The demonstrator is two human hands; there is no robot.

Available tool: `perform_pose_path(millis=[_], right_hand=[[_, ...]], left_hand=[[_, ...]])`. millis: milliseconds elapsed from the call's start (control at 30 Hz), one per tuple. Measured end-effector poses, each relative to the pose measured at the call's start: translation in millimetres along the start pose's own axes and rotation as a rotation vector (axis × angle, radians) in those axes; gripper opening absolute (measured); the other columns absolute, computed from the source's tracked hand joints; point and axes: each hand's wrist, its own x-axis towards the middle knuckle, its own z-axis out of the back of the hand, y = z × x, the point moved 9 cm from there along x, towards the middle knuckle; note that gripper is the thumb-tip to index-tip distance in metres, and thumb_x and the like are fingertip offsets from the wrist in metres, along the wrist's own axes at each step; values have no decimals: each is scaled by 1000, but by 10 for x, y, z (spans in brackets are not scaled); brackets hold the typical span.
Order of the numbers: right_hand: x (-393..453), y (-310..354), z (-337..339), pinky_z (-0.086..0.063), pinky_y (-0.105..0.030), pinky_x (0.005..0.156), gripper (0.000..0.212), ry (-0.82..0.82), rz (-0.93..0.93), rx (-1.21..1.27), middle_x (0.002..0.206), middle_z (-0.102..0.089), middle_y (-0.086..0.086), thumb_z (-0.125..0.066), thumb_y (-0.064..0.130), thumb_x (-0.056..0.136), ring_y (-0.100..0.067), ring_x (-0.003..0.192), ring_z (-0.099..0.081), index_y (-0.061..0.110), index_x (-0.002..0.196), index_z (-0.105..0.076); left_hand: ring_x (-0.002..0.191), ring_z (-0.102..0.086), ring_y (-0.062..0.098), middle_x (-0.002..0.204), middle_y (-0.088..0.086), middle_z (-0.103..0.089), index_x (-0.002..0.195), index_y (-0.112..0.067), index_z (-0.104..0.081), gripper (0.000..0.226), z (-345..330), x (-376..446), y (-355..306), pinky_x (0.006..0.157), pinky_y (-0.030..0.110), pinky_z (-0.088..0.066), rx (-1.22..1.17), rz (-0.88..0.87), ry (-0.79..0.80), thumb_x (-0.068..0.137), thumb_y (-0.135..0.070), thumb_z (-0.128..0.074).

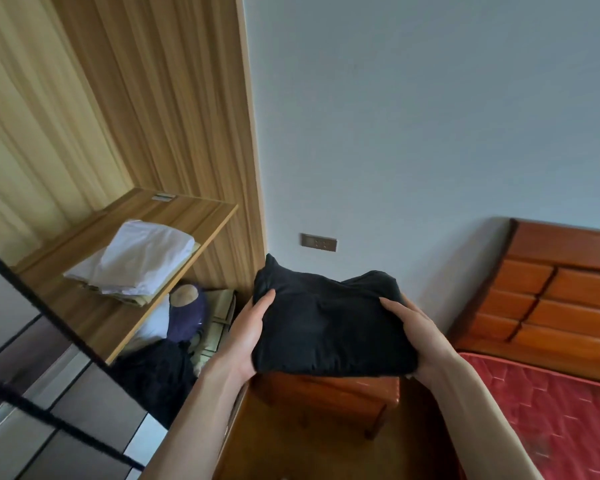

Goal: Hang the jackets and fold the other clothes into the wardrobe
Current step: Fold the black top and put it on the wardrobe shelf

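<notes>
Far left there's the sliding wardrobe door [49,403] with grey panels and dark frame lines, a bit blurry. Next to it is the open wardrobe [174,109], light wood grain inside. On its shelf [118,313] sits a folded white garment [136,259] on top of something pale yellowish, hard to say what. Under the shelf there's a pile of dark stuff [167,372] with a navy thing and a beige patch, can't really make out what any of it is.

Moving on, the left hand [248,332] grips the left edge of a folded black garment [329,323], thumb on top, fingers tucked underneath. The bundle is up in the air in front of the grey wall, just right of the wardrobe's side panel and above a wooden nightstand [326,396]. There's a metal switch plate [318,242] on the wall right above it. The right hand [416,336] holds the other edge the same way, thumb over the top.

Far right, a reddish wooden headboard [561,292] and a red mattress [551,417].
</notes>
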Motion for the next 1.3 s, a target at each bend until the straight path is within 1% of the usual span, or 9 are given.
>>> perform_pose_path(millis=[167,433,567,667,767,833,1000,1133,1300], right_hand=[[736,303,-363,-63,-47,87,30,50,-8,-48,119,-78,-6,-65,29,100,-31,106,-76,50,120,-72],[1702,604,-919,-64,-34,73,32,165,-1,-127,120,-77,-5,-64,27,101,-25,106,-76,44,127,-70],[2090,611,-1361,-63,-43,86,38,285,-54,-184,126,-75,-4,-66,33,99,-27,112,-74,47,134,-64],[2385,611,-1826,-63,-38,82,36,408,-83,-235,122,-77,-5,-70,30,97,-26,111,-75,46,129,-68],[2675,542,-2316,-61,-45,93,35,524,-121,-272,125,-75,-7,-70,27,97,-28,115,-73,43,128,-70],[2858,461,-2662,-58,-49,99,38,598,-163,-287,127,-74,-11,-69,25,97,-31,117,-72,40,132,-68],[3202,269,-3514,-64,-38,73,34,701,-266,-363,114,-79,-10,-76,27,92,-31,101,-77,47,120,-73],[3439,148,-4204,-64,-38,69,33,802,-247,-463,105,-81,-6,-75,28,92,-29,94,-79,47,118,-69],[3593,37,-5071,-65,-38,71,30,948,-209,-575,101,-81,-3,-72,28,96,-26,92,-79,49,118,-69]], left_hand=[[119,-67,34,132,9,-70,142,-21,-61,55,-15,660,-514,108,53,-51,-56,-26,-15,96,-51,-67],[113,-71,34,123,8,-75,133,-20,-68,52,109,1345,-1079,99,49,-57,-93,-8,-74,93,-54,-70],[117,-70,33,127,7,-74,137,-23,-66,53,400,1517,-1268,105,52,-53,-162,-42,-108,94,-55,-68],[112,-74,32,126,6,-75,131,-28,-71,42,735,1566,-1415,89,48,-62,-227,-107,-153,96,-51,-67],[103,-77,27,120,3,-77,114,-34,-80,28,1130,1517,-1492,71,39,-64,-304,-162,-262,93,-51,-70],[102,-77,26,119,2,-77,121,-35,-74,33,1411,1453,-1568,72,38,-64,-333,-215,-372,92,-51,-72],[100,-77,30,114,4,-79,121,-38,-69,35,2021,1350,-1736,82,48,-64,-403,-296,-603,90,-53,-74],[101,-77,34,113,6,-78,119,-43,-69,32,2404,1304,-1792,85,55,-62,-480,-347,-760,90,-54,-74],[104,-74,32,120,5,-74,129,-39,-63,32,2754,1299,-1931,80,47,-63,-555,-402,-908,98,-49,-65]])
